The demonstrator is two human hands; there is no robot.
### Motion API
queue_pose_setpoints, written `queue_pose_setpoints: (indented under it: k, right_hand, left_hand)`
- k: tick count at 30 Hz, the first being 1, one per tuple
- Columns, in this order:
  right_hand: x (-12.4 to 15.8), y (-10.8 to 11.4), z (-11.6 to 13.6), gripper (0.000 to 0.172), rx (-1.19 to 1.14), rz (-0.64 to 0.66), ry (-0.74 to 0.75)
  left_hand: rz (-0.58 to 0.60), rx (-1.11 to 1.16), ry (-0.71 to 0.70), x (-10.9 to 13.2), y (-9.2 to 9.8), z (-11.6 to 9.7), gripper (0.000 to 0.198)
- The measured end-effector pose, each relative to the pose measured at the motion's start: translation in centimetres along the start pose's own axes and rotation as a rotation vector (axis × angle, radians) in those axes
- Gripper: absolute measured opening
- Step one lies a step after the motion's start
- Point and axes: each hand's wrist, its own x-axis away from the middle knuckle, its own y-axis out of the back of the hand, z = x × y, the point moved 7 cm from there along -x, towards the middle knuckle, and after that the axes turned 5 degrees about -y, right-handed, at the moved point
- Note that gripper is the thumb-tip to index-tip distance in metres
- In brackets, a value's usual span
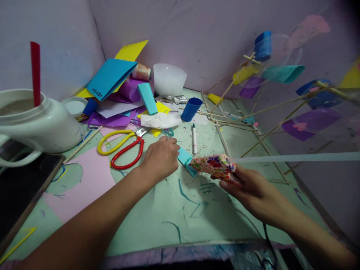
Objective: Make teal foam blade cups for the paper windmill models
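In the middle of the table, my left hand (pixel 163 159) is closed with its fingertips on one end of a light blue paper strip (pixel 185 156). My right hand (pixel 250 191) grips a flower-patterned glue gun (pixel 212 165), its nozzle end at the strip's other end. A long whitish glue stick (pixel 284 157) sticks out of the gun's back, and a black cord (pixel 268 240) hangs below my right hand. Scissors with one yellow and one red handle (pixel 128 159) lie beside my left wrist. Just beyond the strip is a white marker (pixel 194 139) with a dark tip.
A frame of thin sticks (pixel 270 139) with coloured paper loops stands on the right. At the back are a dark blue paper tube (pixel 192 109), a white bowl (pixel 169 79) and piled coloured paper (pixel 111 77). A white jug (pixel 42 125) and a dark flat device (pixel 25 187) sit left.
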Motion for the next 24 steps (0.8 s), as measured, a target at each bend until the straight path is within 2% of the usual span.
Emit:
queue_pose_setpoints:
  k: [10, 14, 24]
  right_hand:
    - [-0.8, 0.1, 1.0, 0.028, -0.026, -0.008, -0.018]
    - [-0.9, 0.1, 1.7, 0.032, -0.007, 0.003, 0.022]
    - [-1.2, -0.3, 1.6, 0.029, 0.101, 0.035, 0.035]
  left_hand:
    - [0.023, -0.039, -0.026, 0.1, 0.0, -0.4, 0.029]
    - [0.035, -0.056, -0.031, 0.1, -0.2, -0.5, 0.029]
    - [0.027, -0.057, -0.041, 0.1, 0.0, -0.7, 0.028]
